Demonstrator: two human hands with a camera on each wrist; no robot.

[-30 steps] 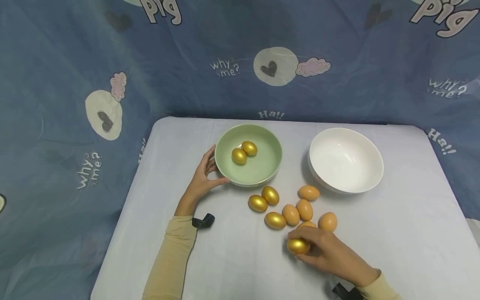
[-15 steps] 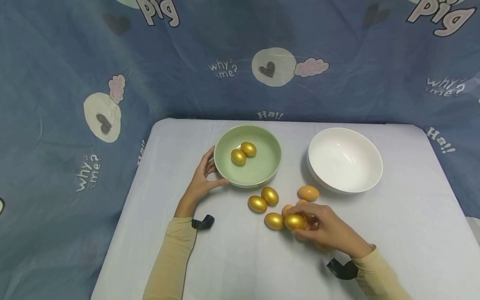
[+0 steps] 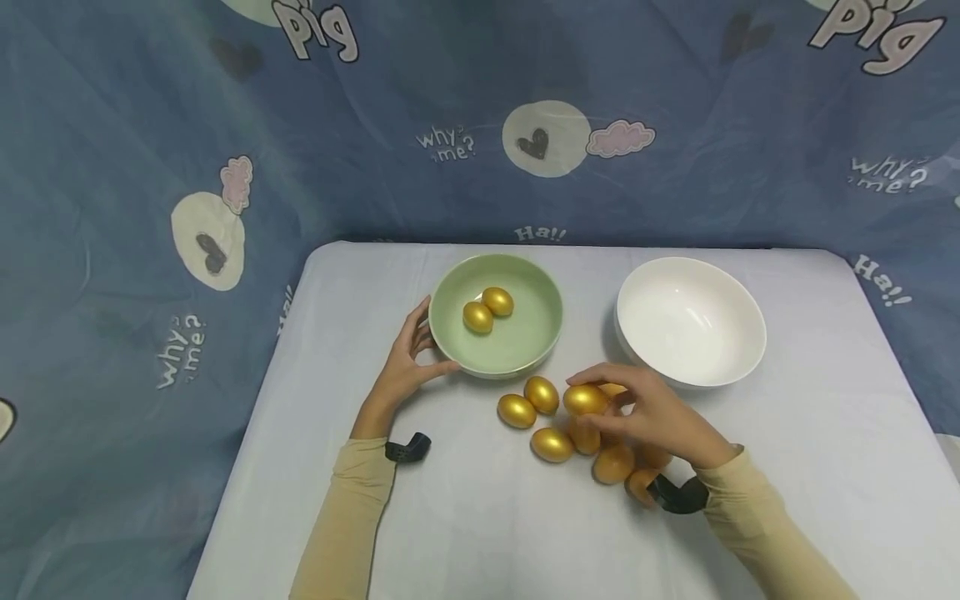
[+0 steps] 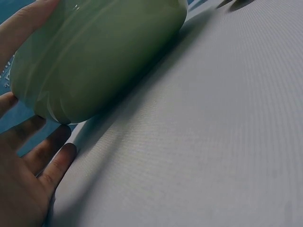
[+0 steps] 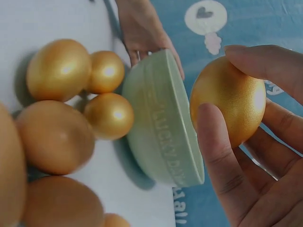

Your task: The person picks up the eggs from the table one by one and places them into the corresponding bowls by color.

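Observation:
My right hand pinches a golden egg between thumb and fingers, lifted above the other eggs. In the right wrist view that golden egg overlaps the rim of the green bowl. Two golden eggs lie inside the green bowl. Against the bowl's left side rests my left hand, its fingers and thumb spread along the wall. Between bowl and right hand, three golden eggs lie on the table. Several brown eggs sit beside and under my right hand, partly covered by it.
At the back right of the white-covered table stands a white bowl, with no eggs in it. A blue patterned cloth hangs behind the table. Each wrist carries a black strap mount.
My right hand has raised the golden egg from the near side and carried it forward over the brown eggs toward the green bowl. The left hand stays at the bowl.

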